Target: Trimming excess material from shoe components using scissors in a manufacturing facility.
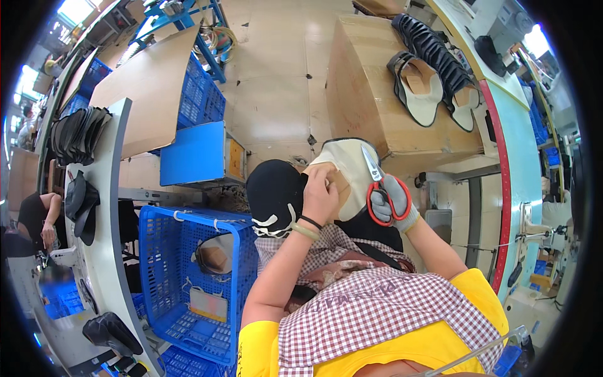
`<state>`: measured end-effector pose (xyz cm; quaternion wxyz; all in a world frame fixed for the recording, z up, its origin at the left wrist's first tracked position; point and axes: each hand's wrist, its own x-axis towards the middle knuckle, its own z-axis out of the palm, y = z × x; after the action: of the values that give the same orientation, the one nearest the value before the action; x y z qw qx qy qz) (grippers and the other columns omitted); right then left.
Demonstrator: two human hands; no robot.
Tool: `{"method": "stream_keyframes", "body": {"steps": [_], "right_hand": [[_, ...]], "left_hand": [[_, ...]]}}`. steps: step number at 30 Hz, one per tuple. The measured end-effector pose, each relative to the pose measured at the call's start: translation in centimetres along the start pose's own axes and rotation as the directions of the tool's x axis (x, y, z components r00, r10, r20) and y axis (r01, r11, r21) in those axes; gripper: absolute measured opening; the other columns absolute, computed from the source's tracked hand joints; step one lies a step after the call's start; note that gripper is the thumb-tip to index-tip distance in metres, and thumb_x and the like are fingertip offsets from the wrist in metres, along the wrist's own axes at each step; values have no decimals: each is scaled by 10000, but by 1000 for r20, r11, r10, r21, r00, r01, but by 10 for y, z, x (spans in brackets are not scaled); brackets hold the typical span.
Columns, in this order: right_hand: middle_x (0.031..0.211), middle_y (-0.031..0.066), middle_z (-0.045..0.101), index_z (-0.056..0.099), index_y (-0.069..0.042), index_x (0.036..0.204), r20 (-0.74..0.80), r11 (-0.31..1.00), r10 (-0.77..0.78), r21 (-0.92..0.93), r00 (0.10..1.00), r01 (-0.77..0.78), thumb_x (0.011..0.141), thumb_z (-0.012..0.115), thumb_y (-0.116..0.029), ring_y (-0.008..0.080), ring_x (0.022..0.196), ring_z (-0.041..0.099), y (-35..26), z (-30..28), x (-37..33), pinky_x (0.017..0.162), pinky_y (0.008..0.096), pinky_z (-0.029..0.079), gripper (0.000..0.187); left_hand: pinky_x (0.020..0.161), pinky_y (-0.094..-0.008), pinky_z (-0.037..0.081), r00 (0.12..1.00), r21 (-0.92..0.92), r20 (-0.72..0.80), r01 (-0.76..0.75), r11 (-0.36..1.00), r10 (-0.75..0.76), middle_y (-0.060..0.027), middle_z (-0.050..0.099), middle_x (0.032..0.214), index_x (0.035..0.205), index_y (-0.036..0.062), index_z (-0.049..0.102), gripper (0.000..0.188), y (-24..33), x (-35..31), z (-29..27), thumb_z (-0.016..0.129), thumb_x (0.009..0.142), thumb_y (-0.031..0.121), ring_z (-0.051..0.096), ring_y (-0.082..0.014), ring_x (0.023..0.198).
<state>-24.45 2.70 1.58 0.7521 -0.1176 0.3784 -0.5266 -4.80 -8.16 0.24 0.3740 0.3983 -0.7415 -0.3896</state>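
A cream-lined shoe upper [355, 164] with a dark edge lies across my lap, a tan patch [339, 188] showing on its inside. My left hand [321, 196] is bare, its fingers curled and pinching the upper near that patch. In my right hand [394, 204], which wears a grey glove, is a pair of scissors [377, 179] with red handles. The fingers sit in and around the handle loops. Its blades point up and away from me, over the cream lining, and look nearly closed. My knee in black cloth [273, 188] is left of the upper.
On my left stands a blue plastic crate [188, 213] holding another upper [215, 256] and a pale block. Ahead right, a cardboard box [370, 81] bears a row of black uppers [433, 53]. Dark pieces hang over the left bench edge [113, 188]. Another person's arm [51, 217] shows far left.
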Motion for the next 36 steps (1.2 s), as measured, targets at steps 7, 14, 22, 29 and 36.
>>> {"method": "stream_keyframes", "body": {"steps": [7,14,22,29,36], "right_hand": [[655,12,511,439,-185,1175,-72,996,-73,-57,995,69,968,468,-401,96,384,379,1,14,-7,341,219,324,301],[677,10,517,225,-198,1483,-149,870,-28,-491,988,-50,922,529,-338,77,435,433,-27,74,-29,400,206,385,653],[745,10,589,227,-214,1485,-165,864,122,-468,979,-187,910,549,-465,39,456,453,-54,101,-51,399,189,369,705],[749,31,604,496,-106,1128,-270,864,254,-368,929,-343,911,550,-470,57,475,503,-25,73,-29,402,204,409,427],[749,41,611,519,-123,1118,-281,875,253,-341,926,-343,892,551,-529,51,454,452,-24,64,-31,403,182,375,466]], "left_hand": [[679,-335,477,981,-43,-176,75,996,-82,-98,588,873,847,21,636,139,2,12,15,692,724,52,581,-236,724],[733,-360,463,964,-69,-224,132,989,-144,-143,551,847,772,-12,580,64,4,4,21,638,761,12,575,-307,815],[620,-268,553,894,-409,-34,396,822,-447,-99,516,926,788,-64,576,94,-3,9,25,603,844,7,598,-185,739],[624,-235,579,851,-464,86,494,735,-518,-53,524,939,840,-64,586,101,-12,13,25,586,883,28,584,-106,746],[628,-222,570,821,-535,103,522,664,-562,-44,523,931,832,-59,587,121,-10,14,23,597,883,51,574,-100,744]]}}
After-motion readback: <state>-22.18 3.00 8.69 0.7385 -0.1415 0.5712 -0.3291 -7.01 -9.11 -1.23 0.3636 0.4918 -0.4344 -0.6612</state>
